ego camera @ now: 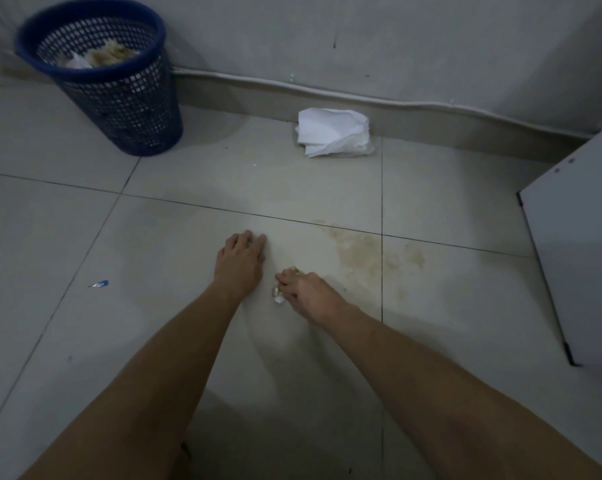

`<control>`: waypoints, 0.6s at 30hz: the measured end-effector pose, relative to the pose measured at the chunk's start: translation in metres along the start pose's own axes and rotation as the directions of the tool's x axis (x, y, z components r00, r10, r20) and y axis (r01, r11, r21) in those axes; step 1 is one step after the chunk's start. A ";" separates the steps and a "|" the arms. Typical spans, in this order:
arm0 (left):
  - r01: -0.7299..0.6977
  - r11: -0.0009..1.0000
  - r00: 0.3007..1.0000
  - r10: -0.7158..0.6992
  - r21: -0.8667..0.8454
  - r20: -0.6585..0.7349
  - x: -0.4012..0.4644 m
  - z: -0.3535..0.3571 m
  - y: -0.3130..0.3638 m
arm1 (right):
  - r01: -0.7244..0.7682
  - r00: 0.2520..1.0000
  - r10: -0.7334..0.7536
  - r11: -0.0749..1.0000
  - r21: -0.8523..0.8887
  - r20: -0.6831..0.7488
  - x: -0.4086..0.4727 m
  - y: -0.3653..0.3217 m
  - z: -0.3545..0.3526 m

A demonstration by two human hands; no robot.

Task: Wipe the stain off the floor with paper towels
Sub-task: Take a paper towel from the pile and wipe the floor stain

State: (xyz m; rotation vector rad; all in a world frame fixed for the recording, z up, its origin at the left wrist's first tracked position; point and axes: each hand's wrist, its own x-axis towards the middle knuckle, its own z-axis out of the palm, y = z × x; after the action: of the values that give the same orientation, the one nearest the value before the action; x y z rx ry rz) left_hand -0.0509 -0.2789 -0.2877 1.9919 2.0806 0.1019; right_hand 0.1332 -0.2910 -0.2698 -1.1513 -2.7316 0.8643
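A brownish stain (369,252) spreads over the pale floor tiles, across a tile joint right of centre. My right hand (310,294) is shut on a small crumpled, soiled paper towel wad (278,295), pressed to the floor just left of the stain. Flat on the tile beside it lies my left hand (242,259), palm down, fingers together, holding nothing. A pile of clean white paper towels (332,135) lies by the skirting at the back.
A dark blue mesh waste basket (119,109) stands at the back left with used towels inside. A white cabinet (580,244) fills the right side. A small blue scrap (99,284) lies on the floor at left. A cable runs along the wall base.
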 end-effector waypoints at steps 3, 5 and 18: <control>0.016 0.998 1.000 -0.014 -0.063 0.025 -0.004 -0.006 0.000 | -0.052 0.999 0.052 0.991 0.123 0.002 -0.020 0.001 0.000; 0.003 0.994 1.000 -0.001 -0.111 0.019 -0.006 -0.011 -0.003 | -0.064 0.997 0.072 0.975 0.212 -0.029 -0.032 0.003 0.000; 0.041 0.982 0.999 -0.046 -0.187 -0.023 -0.019 -0.047 -0.036 | -0.552 0.754 0.511 0.152 0.820 0.413 -0.014 0.004 -0.064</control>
State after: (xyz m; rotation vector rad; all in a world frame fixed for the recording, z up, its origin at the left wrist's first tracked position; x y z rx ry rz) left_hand -0.0966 -0.2940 -0.2480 1.8435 2.0476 0.3057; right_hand 0.1620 -0.2678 -0.2162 -1.6814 -1.1382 2.0982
